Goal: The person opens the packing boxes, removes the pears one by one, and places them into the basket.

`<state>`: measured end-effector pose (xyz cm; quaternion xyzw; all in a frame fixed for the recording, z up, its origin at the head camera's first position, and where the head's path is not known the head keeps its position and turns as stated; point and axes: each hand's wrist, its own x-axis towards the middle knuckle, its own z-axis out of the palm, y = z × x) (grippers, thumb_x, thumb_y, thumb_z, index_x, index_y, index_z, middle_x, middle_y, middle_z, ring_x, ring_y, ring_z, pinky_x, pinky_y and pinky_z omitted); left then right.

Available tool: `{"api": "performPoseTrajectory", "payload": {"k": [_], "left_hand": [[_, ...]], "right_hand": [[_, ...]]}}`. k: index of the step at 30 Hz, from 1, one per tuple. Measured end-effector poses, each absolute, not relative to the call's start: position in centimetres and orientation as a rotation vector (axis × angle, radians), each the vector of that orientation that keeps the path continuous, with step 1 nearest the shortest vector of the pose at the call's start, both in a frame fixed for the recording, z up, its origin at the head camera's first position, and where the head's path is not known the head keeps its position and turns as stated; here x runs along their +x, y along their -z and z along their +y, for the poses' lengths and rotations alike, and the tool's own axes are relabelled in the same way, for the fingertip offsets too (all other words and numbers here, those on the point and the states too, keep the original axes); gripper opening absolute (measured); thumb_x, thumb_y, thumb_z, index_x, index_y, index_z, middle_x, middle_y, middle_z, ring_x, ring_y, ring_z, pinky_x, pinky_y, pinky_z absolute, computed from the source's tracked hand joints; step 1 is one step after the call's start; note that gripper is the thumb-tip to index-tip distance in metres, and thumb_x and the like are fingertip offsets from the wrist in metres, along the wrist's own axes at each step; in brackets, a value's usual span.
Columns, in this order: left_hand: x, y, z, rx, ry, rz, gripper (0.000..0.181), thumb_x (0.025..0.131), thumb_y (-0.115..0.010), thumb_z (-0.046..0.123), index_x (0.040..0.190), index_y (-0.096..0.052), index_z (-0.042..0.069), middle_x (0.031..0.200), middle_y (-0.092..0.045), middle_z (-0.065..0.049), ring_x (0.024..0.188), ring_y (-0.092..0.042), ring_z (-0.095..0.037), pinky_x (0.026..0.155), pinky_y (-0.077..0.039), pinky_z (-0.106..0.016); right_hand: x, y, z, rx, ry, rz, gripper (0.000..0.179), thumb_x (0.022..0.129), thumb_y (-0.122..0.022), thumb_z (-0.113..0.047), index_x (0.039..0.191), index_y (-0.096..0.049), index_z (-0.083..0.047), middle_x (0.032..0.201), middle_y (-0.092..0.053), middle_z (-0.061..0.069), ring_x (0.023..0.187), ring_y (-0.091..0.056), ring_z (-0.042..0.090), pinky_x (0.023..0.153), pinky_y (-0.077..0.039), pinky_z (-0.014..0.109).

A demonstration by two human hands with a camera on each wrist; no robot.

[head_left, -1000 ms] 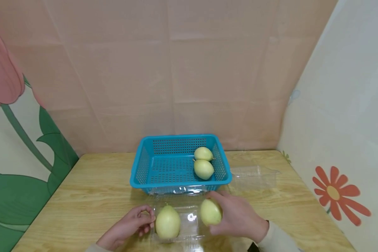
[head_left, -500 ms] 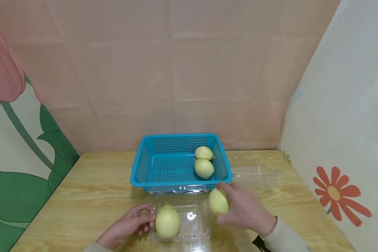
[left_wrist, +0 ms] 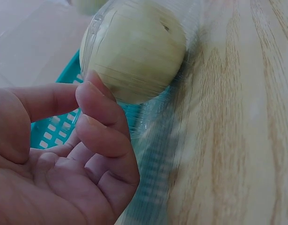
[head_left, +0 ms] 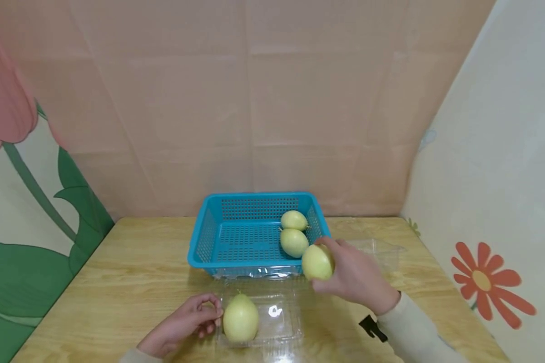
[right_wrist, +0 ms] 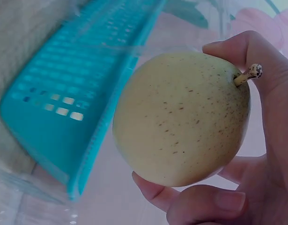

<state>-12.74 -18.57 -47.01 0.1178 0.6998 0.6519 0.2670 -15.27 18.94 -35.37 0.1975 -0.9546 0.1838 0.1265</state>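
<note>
My right hand (head_left: 356,275) grips a pale yellow-green pear (head_left: 318,262) between thumb and fingers, beside the near right corner of the blue basket. Up close in the right wrist view, this pear (right_wrist: 181,119) shows brown specks and a short stem. My left hand (head_left: 189,321) pinches the left edge of a clear plastic clamshell box (head_left: 279,330) with thumb and forefinger. Another pear (head_left: 240,318) sits upright in the left half of that box. Through the plastic wall, the left wrist view shows this pear (left_wrist: 136,51) just past the fingertips.
A blue perforated basket (head_left: 202,262) stands behind the box, with two pears (head_left: 294,243) at its right side. Right of the basket lies another clear plastic container (head_left: 383,252), partly behind my right hand. Printed cloth borders the wooden table (head_left: 150,262) at the back and sides.
My right hand has lifted the pear out of the right half of the box and carried it up and away toward the basket's near right corner. The left hand stays at the box edge.
</note>
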Motion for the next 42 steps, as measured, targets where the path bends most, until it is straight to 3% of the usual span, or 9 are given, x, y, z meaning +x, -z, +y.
{"api": "performPoseTrajectory", "payload": {"k": [8, 20, 32, 37, 42], "left_hand": [[-12.8, 46.9, -18.3, 0.310, -1.736, 1.895, 0.016, 0.099, -0.059, 0.016, 0.104, -0.055, 0.002, 0.082, -0.064, -0.002, 0.067, -0.055, -0.011, 0.055, -0.044, -0.021], [-13.0, 46.8, -18.8, 0.337, -1.729, 1.881, 0.016, 0.100, -0.058, 0.016, 0.105, -0.055, 0.001, 0.084, -0.065, -0.002, 0.067, -0.055, -0.010, 0.055, -0.045, -0.020], [-13.2, 46.6, -19.0, 0.358, -1.716, 1.849, 0.018, 0.101, -0.056, 0.016, 0.107, -0.053, 0.000, 0.084, -0.065, -0.001, 0.067, -0.056, -0.008, 0.055, -0.045, -0.019], [-13.2, 46.5, -18.9, 0.350, -1.704, 1.850, 0.017, 0.101, -0.056, 0.015, 0.107, -0.053, 0.000, 0.085, -0.065, -0.001, 0.068, -0.056, -0.008, 0.055, -0.045, -0.019], [-13.2, 46.5, -18.8, 0.363, -1.697, 1.862, 0.017, 0.100, -0.057, 0.015, 0.107, -0.053, -0.001, 0.084, -0.066, -0.001, 0.067, -0.056, -0.009, 0.055, -0.045, -0.019]], "right_hand": [[-16.8, 34.0, 18.0, 0.534, -0.660, -2.761, 0.068, 0.069, -0.080, -0.045, 0.127, -0.057, -0.019, 0.088, -0.059, 0.001, 0.066, -0.051, 0.013, 0.050, -0.042, 0.028], [-21.0, 32.0, 15.6, 0.564, -0.727, -2.812, 0.066, 0.075, -0.077, -0.043, 0.127, -0.051, -0.013, 0.078, -0.061, 0.001, 0.061, -0.054, 0.016, 0.050, -0.045, 0.031], [-25.0, 31.5, 12.2, 0.542, -0.723, -2.965, 0.070, 0.078, -0.073, -0.049, 0.133, -0.051, -0.012, 0.089, -0.066, -0.001, 0.074, -0.059, 0.018, 0.061, -0.048, 0.034], [-27.1, 32.2, 11.0, 0.541, -0.701, -3.056, 0.071, 0.080, -0.073, -0.051, 0.134, -0.050, -0.012, 0.100, -0.066, 0.001, 0.079, -0.061, 0.019, 0.067, -0.048, 0.035], [-29.3, 33.3, 10.2, 0.563, -0.726, -3.135, 0.070, 0.082, -0.073, -0.049, 0.135, -0.048, -0.011, 0.102, -0.064, 0.003, 0.080, -0.060, 0.022, 0.066, -0.048, 0.035]]}}
